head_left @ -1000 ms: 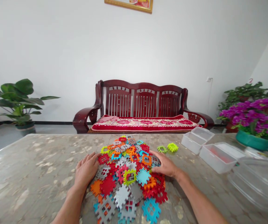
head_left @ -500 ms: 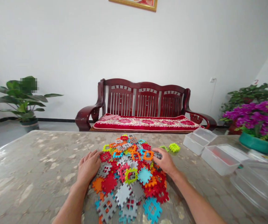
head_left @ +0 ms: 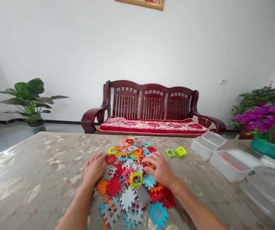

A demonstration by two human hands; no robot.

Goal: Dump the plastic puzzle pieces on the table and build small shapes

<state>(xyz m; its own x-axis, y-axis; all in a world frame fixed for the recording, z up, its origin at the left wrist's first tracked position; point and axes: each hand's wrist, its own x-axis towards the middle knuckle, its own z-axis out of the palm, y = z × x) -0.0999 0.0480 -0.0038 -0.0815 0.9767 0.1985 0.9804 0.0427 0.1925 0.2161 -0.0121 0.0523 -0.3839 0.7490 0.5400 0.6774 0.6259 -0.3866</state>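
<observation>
While the left hand (head_left: 94, 167) is lying flat and open on the 9 o'clock edge of the pile of multicoloured toothed plastic tiles (head_left: 127, 198) on the marbled table (head_left: 43, 166), the right hand (head_left: 157, 169), fingers spread and gripping nothing, is pressing the pile's centre, having shifted inward from 3 o'clock. At 2 o'clock, a red wall numeral (head_left: 271, 83) is showing "2".

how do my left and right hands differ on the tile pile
The left hand rests at the left edge of the tile pile; the right hand lies on top, nearer its middle. The left hand's fingers point away from the person; the right hand's point leftward across the tiles. The left hand lies flat and open; the right hand is arched, and whether it holds a tile is hidden. Both are palm down on tiles.
</observation>
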